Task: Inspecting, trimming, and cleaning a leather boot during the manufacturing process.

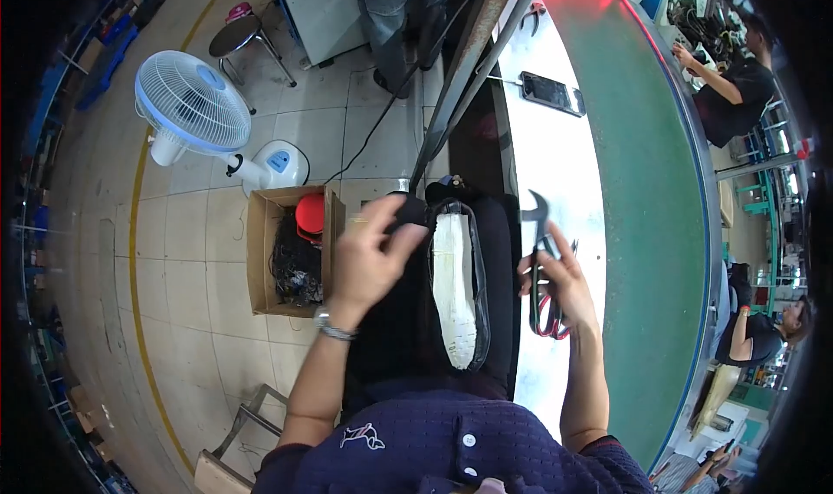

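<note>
Looking down, we see a shoe-shaped piece [455, 286] lying lengthwise on our dark-trousered lap [499, 260]: long and narrow, cream-white along its face, smudged toward the rounded near end, and bordered by a glossy black rim. Our right hand [564, 281] grips pincers [541, 223] with a curved, dark metal head pointing away from us and black-and-red handles, above the white worktop [573, 173]. Our blurred left hand [364, 255] is raised left of the piece, thumb and fingers parted; we cannot tell whether it holds anything. Beyond it stands an open cardboard box [260, 277].
</note>
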`<state>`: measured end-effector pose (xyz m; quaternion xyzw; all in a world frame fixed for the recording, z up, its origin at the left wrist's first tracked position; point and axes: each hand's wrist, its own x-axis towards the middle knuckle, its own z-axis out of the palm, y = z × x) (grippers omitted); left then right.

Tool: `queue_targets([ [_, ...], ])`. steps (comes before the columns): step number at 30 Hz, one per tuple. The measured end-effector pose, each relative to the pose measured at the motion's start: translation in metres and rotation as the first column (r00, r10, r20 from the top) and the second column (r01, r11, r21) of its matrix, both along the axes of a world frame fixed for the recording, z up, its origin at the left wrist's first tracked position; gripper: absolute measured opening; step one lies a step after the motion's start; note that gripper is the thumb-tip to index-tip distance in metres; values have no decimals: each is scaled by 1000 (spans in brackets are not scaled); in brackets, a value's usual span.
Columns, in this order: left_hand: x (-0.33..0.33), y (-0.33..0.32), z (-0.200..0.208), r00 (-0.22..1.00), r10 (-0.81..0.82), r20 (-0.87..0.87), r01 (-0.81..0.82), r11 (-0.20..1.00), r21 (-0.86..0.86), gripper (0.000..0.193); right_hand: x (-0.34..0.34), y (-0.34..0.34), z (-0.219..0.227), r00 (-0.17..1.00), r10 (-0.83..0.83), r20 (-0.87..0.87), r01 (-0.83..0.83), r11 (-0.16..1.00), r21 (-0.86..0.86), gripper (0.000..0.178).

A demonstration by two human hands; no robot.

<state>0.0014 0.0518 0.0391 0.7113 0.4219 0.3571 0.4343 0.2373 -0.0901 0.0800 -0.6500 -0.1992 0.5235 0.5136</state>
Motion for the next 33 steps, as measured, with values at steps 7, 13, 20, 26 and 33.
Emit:
queue_targets([
  [7, 32, -3, -13, 997, -24, -76, 39, 978, 202, 20, -41, 35, 49, 512, 346, 786, -450, 888, -98, 61],
  [13, 27, 3, -14, 996, -85, -2, 85, 996, 37, 18, -55, 56, 5, 128, 478, 869, -476, 798, -369, 67],
  [20, 22, -7, -22, 998, -51, 27, 49, 997, 60, 25, -61, 55, 26, 236, 320, 918, -549, 823, -145, 65],
  [26, 25, -25, -13, 997, 54, -61, -33, 954, 299, 48, -34, 54, 17, 185, 488, 853, -600, 743, -295, 68],
  [33, 79, -60, -7, 903, -395, -168, 410, 676, 612, 33, 1, 22, 41, 864, 72, 499, -141, 985, 103, 59],
])
